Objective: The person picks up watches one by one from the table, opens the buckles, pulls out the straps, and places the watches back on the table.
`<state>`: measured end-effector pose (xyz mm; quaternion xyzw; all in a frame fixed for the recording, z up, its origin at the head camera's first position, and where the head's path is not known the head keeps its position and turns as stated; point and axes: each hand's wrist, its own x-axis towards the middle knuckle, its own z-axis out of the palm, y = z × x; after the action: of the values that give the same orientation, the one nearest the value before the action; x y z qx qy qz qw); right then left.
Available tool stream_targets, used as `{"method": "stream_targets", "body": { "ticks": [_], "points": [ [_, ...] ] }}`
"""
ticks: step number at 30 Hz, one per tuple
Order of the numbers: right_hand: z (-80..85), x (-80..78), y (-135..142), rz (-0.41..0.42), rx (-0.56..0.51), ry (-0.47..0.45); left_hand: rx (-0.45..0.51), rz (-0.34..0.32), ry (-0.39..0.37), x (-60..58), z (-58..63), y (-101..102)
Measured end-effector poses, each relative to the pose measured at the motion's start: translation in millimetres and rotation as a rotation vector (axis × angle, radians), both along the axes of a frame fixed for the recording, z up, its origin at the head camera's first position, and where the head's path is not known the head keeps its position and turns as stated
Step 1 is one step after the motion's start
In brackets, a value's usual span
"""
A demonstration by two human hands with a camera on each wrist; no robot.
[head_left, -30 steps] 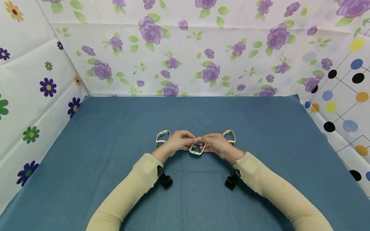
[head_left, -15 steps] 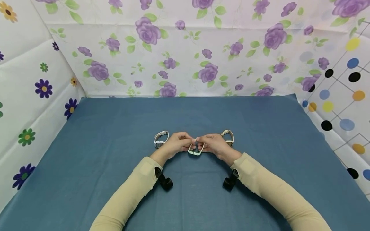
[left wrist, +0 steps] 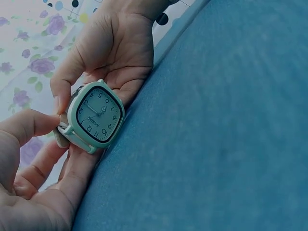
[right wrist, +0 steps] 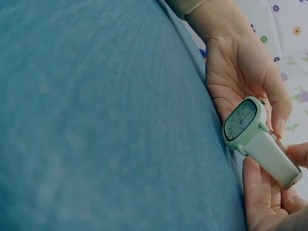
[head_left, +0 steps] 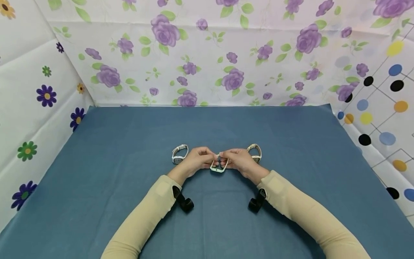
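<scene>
A blue-grey cloth [head_left: 207,124] covers the tabletop, a faint fold line running down its middle toward the near edge. Behind it hangs a white sheet [head_left: 207,46] printed with purple roses and light green leaves, a level crease crossing its upper part. On the left, another white sheet [head_left: 19,118] carries daisy-like flowers in deep purple, green and orange, with slanting creases. The right-hand sheet [head_left: 388,154] has black, blue, yellow and orange dots, some joined by thin grey lines (a few pale discs show faintly through the rose print near that corner). The light is soft, slightly pinkish at upper right.
</scene>
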<state>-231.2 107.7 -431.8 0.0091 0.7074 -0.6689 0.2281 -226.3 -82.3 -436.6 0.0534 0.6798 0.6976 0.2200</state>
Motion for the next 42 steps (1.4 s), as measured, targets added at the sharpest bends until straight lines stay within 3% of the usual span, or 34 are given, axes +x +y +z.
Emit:
{"method": "stream_targets", "body": {
  "ticks": [18, 28, 42],
  "points": [
    [2.5, 3.0, -2, -0.003, 0.022, 0.021, -0.043, -0.021, -0.034, 3.9, 2.8, -1],
    [1.3, 2.3, -1, -0.035, 0.002, 0.004, -0.077, 0.03, -0.046, 9.2, 5.2, 1],
    [0.1, 2.6, 0, -0.041, -0.018, 0.006, -0.042, 0.076, -0.036, 14.3, 2.1, 2]
  ]
}}
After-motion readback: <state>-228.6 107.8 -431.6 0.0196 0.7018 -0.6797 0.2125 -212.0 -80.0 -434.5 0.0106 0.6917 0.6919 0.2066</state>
